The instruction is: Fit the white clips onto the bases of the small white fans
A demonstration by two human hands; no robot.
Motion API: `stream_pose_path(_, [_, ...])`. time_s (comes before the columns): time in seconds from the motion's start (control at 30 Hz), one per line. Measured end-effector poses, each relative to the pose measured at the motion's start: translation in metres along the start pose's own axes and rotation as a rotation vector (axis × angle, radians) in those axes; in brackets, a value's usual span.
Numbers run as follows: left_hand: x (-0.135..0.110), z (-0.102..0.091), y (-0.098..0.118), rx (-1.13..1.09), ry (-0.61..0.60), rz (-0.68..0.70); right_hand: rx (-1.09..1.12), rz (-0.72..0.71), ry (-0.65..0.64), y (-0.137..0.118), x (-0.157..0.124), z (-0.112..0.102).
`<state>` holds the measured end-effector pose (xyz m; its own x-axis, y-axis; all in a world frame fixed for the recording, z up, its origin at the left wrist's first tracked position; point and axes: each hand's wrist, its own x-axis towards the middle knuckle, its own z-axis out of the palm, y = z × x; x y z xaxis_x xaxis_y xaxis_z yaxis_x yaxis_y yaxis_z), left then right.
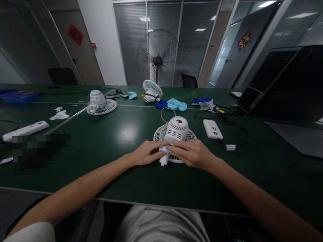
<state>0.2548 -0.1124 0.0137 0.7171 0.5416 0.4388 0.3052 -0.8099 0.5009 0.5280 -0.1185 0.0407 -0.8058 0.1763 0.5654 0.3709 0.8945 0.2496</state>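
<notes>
A small white fan (176, 130) lies with its round grille (190, 135) down on the green table in front of me, its vented motor housing facing up. From its near side sticks out a short white neck (164, 160) with a light blue part (166, 149) at the joint. My left hand (144, 153) pinches this joint from the left, thumb below and fingers above. My right hand (193, 152) reaches in from the right, its fingertips closed on the light blue part. The fingertips partly hide the joint.
Two more small fans (97, 99) (151, 90) lie farther back. Light blue fan blades (177, 104) and blue-and-white gloves (205, 103) lie behind my fan. A white power bank (212, 129) is to the right, near cables and a laptop (296, 136). A long white device (25, 131) lies left.
</notes>
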Motion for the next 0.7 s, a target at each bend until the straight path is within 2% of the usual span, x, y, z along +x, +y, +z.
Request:
stream_pose_path(0.13, [0.0,0.001,0.001,0.004,0.005,0.008,-0.014,0.017,0.006,0.001,0.001,0.001])
stream_pose_path(0.4, [0.002,0.002,0.007,-0.008,-0.006,-0.02,-0.136,0.189,-0.013,-0.026,0.016,0.001])
stream_pose_path(0.47, [0.002,0.001,0.006,-0.022,-0.015,-0.021,-0.102,0.157,-0.022,-0.022,0.013,-0.001])
stream_pose_path(0.57, [0.002,0.0,0.003,-0.042,-0.012,-0.012,-0.024,0.034,-0.017,-0.008,0.005,-0.003])
stream_pose_path(0.7, [0.002,-0.003,0.003,-0.083,-0.028,-0.007,-0.043,-0.027,-0.006,0.006,-0.003,-0.003])
